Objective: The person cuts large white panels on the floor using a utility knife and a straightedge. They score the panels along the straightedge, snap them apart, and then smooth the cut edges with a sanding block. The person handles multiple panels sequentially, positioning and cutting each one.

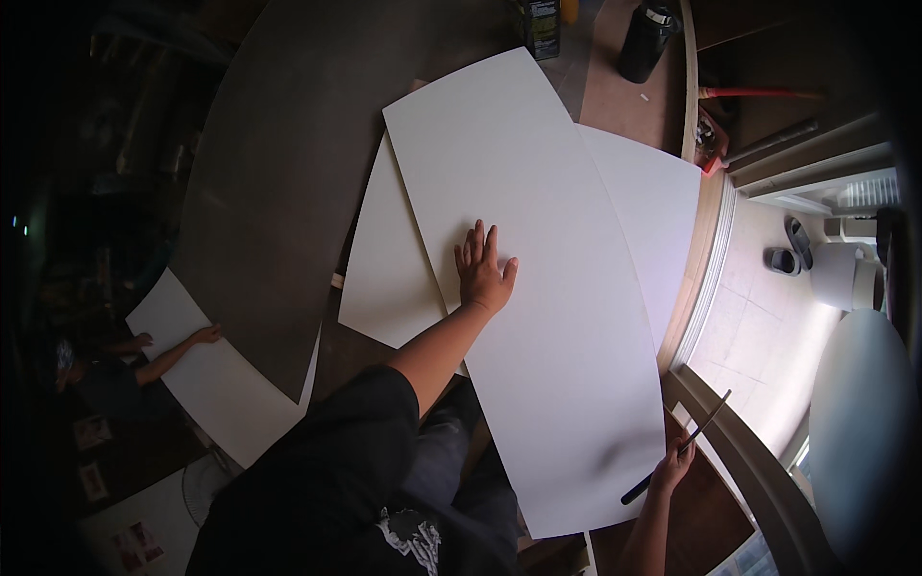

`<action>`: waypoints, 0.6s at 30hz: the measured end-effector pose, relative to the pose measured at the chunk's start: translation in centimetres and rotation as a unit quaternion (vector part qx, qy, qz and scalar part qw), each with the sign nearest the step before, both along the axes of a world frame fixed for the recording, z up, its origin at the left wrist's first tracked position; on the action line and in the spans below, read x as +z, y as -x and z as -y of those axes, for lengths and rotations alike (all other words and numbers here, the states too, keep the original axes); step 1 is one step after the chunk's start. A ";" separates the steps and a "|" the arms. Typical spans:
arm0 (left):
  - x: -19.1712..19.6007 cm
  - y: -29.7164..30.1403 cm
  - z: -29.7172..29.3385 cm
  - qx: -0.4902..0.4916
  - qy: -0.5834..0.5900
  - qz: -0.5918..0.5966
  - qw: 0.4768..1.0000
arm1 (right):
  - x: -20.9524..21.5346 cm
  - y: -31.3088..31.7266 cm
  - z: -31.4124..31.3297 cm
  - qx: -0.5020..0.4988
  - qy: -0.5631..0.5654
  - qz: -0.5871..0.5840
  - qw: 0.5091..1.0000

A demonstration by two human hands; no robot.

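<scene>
The left hand (486, 279) lies palm down, fingers spread apart, on the top sheet (547, 384), a long white panel. The sheet extends beyond the fingertips and also back toward the person, to the right of the left forearm. The right hand (674, 467), to the right of and nearer the person than the left, has its fingers closed around a slim tool (710, 416) beside the sheet's right edge. The tool's dark handle end points inward over the near right corner; the thin end points outward. Its exact kind, and whether it touches the sheet, cannot be told.

Under the top sheet, white board shows to the left of the left hand (384, 259) and beyond it to the right (658, 216); whether this is one piece or two cannot be determined. The table (615, 91) shows farther ahead of the left hand, carrying a black bottle (642, 50) and a dark box (544, 29).

Step in hand, as judged: steadying the top sheet with the left hand while the tool is held ready. The next move calls for level left-hand pressure and a controlled right-hand grip, clear of the sheet's edge.
</scene>
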State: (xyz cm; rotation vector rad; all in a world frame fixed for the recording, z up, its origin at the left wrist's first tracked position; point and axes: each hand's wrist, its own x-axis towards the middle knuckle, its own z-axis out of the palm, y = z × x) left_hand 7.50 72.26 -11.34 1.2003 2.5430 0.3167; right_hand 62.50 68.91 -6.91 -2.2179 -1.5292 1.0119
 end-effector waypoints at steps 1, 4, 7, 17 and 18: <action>-0.2 0.5 -0.4 -0.006 0.012 0.000 1.000 | 0.2 1.4 -0.6 0.021 -0.008 -0.011 1.000; -0.8 1.2 -0.5 -0.026 0.060 -0.040 0.997 | -0.3 4.4 -2.3 0.066 -0.001 -0.040 0.997; -1.1 1.1 -0.9 -0.031 0.090 -0.051 0.994 | -1.5 7.2 -3.7 0.122 -0.030 -0.019 0.992; -0.5 1.9 -1.2 -0.036 0.106 0.002 0.994 | -5.6 15.9 -6.0 0.060 -0.009 -0.090 0.994; -1.7 2.3 0.1 -0.022 -0.011 -0.043 0.999 | -5.7 16.5 -5.8 0.086 -0.003 -0.079 0.993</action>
